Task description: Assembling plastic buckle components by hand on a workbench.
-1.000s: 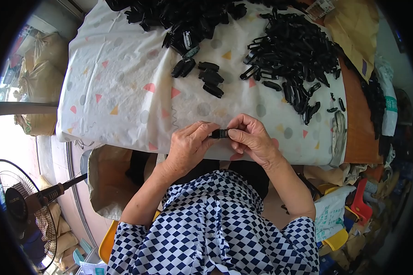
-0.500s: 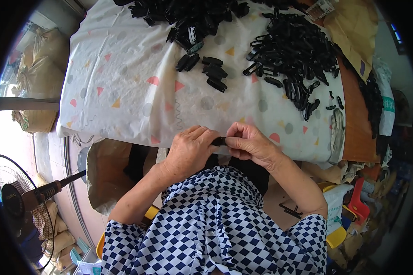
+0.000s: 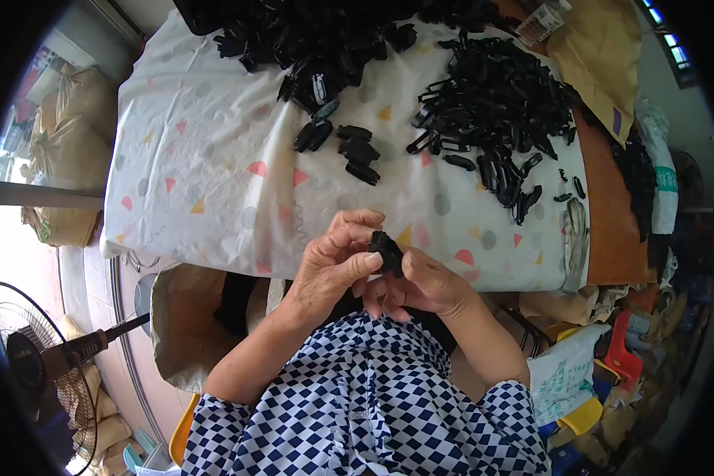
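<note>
Between my two hands, over the table's near edge, is a small black plastic part (image 3: 386,254). The thumb and fingers of my left hand (image 3: 333,262) pinch it from the left. On its right side my right hand (image 3: 428,285) closes round it, thumb up and fingers curled beneath. My fingers cover some of the part, so its full shape is hidden. Beyond my hands lie several loose black parts (image 3: 358,151) of similar size. Behind them are a large heap of black parts (image 3: 309,40) and a second heap of slimmer black pieces (image 3: 492,95) to the right.
A patterned white cloth (image 3: 214,174) covers the table. A folded clear plastic bag (image 3: 575,246) lies near its right edge. Brown paper (image 3: 595,55) and a plastic bottle (image 3: 543,22) are at the far right. On the left stand a fan (image 3: 40,357) and an open sack (image 3: 184,317).
The black part has been turned and lifted into fuller view. My left fingers have opened out around it, and my right hand has shifted lower with its fingers underneath. The view has tilted slightly.
</note>
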The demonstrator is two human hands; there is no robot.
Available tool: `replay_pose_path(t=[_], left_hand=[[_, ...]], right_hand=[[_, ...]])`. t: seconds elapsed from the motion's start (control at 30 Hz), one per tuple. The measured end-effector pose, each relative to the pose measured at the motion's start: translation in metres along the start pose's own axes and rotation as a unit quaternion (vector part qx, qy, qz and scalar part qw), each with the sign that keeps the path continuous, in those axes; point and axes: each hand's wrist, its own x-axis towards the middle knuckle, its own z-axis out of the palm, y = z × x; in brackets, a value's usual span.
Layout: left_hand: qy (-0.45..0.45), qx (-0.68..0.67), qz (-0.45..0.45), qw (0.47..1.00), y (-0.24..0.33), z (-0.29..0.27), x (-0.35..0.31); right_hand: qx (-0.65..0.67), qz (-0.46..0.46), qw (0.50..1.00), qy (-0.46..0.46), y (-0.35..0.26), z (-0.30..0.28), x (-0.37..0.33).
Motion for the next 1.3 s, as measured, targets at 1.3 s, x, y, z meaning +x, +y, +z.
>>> replay_pose_path(t=[1.3], left_hand=[[0.092,0.626,0.129,0.764,-0.013,-0.028,0.067]], right_hand=[[-0.884,-0.198,0.318,0.28,-0.051,-0.077,-0.019]])
